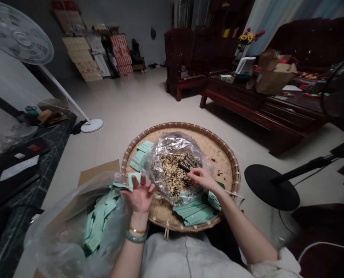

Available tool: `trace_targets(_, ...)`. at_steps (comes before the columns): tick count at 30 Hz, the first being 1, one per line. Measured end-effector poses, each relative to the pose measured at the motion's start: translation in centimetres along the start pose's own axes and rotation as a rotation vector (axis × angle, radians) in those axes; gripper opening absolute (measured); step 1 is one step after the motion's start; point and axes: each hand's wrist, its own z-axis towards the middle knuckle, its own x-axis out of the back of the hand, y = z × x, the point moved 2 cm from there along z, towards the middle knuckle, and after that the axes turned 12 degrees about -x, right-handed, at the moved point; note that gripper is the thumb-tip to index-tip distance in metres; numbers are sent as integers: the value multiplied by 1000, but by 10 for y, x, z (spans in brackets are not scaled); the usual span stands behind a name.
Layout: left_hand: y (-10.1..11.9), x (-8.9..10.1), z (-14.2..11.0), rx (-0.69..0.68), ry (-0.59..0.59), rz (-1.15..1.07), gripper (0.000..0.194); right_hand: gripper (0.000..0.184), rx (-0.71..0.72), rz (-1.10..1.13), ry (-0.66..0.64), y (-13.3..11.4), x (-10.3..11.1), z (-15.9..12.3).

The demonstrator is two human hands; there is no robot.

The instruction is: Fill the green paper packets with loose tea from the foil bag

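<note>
My left hand [140, 194] is palm up with its fingers spread, over the edge of a clear plastic bag [64, 208] that holds several pale green packets [102, 216]. A green packet [134, 178] shows behind its index finger, touching or very near it. My right hand [201, 178] is pinched at the end of a short dark tube [184, 166]; its fingertips partly hide the contact. A second dark tube [191, 161] lies beside it. Both tubes rest over a chopped dry brown-and-yellow mix [172, 170] in an open clear bag [174, 141].
A round woven bamboo tray [235, 166] carries the mix bag, fanned green packets [195, 210] and more packets [140, 154]. A white fan [91, 125] stands left; a black round stand base [272, 187] sits right. Beyond is a dark wooden table [247, 100].
</note>
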Motion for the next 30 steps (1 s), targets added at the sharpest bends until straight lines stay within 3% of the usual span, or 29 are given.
trace_targets(4,-21,-5,-11,108,-21,24,34,22,50,-322,-220,7,-15,-9)
trace_targets(7,-28,-7,-12,156,23,51,32,13,125,-547,-286,7,-31,-22)
trace_targets(13,-24,-10,-7,159,156,374,27,18,205,-994,-188,4,-70,-40)
trace_targets(19,-27,-8,-7,140,71,654,32,25,76,-1230,-62,4,-89,-38)
trace_targets(22,-7,2,6,-58,46,1048,28,25,74,-1241,-38,6,-90,-37)
trace_targets(25,29,15,24,-344,120,1683,28,24,96,-1212,-26,8,-89,-38)
trace_targets(28,47,30,41,-218,-58,2234,39,24,108,-1171,-28,9,-88,-38)
trace_targets(30,47,40,50,-98,-246,2444,51,23,108,-1153,-33,9,-88,-37)
